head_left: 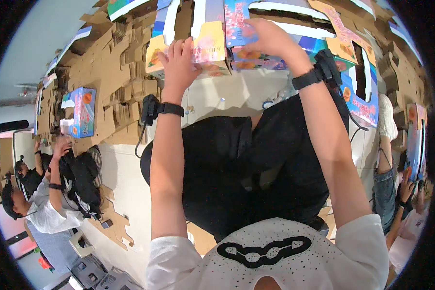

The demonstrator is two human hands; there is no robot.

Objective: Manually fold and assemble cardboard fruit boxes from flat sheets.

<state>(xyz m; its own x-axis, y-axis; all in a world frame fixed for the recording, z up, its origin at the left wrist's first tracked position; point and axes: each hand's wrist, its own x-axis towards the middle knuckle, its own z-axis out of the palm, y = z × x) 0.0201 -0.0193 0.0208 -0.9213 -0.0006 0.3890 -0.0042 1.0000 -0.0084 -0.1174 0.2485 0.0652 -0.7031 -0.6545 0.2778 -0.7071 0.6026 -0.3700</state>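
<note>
In front of me at the top lies a printed cardboard carton with a yellow flap, blue and purple panels and white-edged cut-out slots. My left hand rests on its yellow flap, fingers laid out over the print and thumb apart. To the right, my right hand bends round a blue and pink panel, fingers above and thumb lower down. Part of that grip is hidden behind the hand. A second printed carton part with a yellow flap and long slot adjoins it on the right.
Stacks of flat brown cardboard spread on the left, with another printed carton on them. One co-worker sits at left; another person is at the right edge. Crumpled clear plastic lies on the pale floor.
</note>
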